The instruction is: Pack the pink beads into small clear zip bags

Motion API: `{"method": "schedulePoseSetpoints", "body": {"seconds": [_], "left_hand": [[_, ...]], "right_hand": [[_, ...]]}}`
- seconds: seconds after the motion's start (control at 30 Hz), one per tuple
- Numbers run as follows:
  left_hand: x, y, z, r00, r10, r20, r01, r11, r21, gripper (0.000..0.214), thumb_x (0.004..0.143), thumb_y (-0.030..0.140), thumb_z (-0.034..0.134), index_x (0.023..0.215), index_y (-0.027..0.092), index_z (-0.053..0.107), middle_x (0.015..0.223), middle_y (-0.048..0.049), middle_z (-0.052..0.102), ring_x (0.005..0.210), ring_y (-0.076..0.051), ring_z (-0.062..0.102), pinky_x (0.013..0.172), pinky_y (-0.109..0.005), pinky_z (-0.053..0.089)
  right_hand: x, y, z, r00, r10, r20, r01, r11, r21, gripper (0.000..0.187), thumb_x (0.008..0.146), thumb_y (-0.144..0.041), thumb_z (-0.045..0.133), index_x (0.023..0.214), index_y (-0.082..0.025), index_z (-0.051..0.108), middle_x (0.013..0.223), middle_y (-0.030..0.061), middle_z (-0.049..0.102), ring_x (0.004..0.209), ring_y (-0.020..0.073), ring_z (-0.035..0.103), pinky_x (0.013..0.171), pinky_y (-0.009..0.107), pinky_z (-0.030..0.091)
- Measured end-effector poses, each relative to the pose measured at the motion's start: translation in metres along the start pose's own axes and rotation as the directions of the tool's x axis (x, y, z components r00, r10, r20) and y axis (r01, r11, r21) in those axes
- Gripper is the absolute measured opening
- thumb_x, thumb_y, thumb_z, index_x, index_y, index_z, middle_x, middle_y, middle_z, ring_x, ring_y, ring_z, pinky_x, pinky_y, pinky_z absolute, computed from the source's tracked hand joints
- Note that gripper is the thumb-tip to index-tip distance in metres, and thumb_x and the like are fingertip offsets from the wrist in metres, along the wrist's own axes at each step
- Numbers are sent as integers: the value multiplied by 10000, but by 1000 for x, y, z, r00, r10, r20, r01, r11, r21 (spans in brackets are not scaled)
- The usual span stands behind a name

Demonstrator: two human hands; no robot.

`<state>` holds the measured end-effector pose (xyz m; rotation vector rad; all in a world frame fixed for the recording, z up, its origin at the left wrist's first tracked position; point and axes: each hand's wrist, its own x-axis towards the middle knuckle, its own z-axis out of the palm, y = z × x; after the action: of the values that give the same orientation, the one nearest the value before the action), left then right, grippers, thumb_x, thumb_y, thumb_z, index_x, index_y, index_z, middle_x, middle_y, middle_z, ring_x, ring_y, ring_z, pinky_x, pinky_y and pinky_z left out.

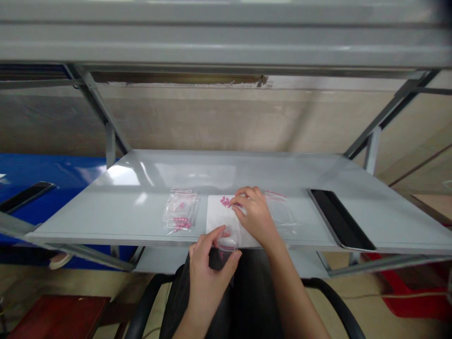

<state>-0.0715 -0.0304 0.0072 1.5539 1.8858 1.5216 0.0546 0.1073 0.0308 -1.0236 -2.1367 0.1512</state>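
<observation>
Left hand (pixel 206 275) fingers pinch a small clear plastic bag (pixel 228 241). Right hand (pixel 256 217) fingers touch small pink beads (pixel 225 201) on white paper (pixel 218 220); whether gripping, I cannot tell

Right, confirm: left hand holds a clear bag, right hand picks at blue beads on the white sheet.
Wrong colour: the head view shows pink beads; the left hand holds the clear bag, the right hand picks at them on the white sheet.

Black tray (pixel 341 220) on grey table (pixel 282 174), phone (pixel 24 195) on blue bench (pixel 63 172)
</observation>
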Motion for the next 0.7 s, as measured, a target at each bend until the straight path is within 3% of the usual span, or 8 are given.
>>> {"method": "schedulePoseSetpoints", "body": {"seconds": [0.23,0.5,0.6,0.7], "left_hand": [[1,0,-2,1000,-12,21,12,1000,-19,357,803,289,728,1156,247,688,1054,-49,775,933,-266,707,834,-412,547],[0,-3,0,999,-15,37,17,999,-51,363,818,293,724,1177,253,682,1057,-51,746,962,-266,680,891,-432,525],[1,-5,-1,998,5,56,-2,998,-56,377,823,299,728,1193,256,671,1042,-49,728,950,-260,664,881,-430,525],[2,-5,-2,999,20,51,-17,997,-69,380,813,292,741,1185,260,673,1006,-40,719,910,-249,660,836,-406,538]], "right_hand": [[7,-2,11,994,-39,102,44,998,-48,267,875,-13,645,841,-235,790,1067,74,687,997,260,536,857,394,432],[10,4,14,991,-47,125,49,999,-17,191,863,-41,695,836,-207,784,1026,89,680,1019,278,537,872,416,440],[10,1,6,990,-69,119,66,997,30,135,845,-70,737,820,-200,765,1017,87,674,1010,272,550,893,425,455],[7,-7,-15,986,-131,104,111,978,179,99,842,-117,770,849,-214,752,1030,61,659,987,225,580,911,382,483]]}}
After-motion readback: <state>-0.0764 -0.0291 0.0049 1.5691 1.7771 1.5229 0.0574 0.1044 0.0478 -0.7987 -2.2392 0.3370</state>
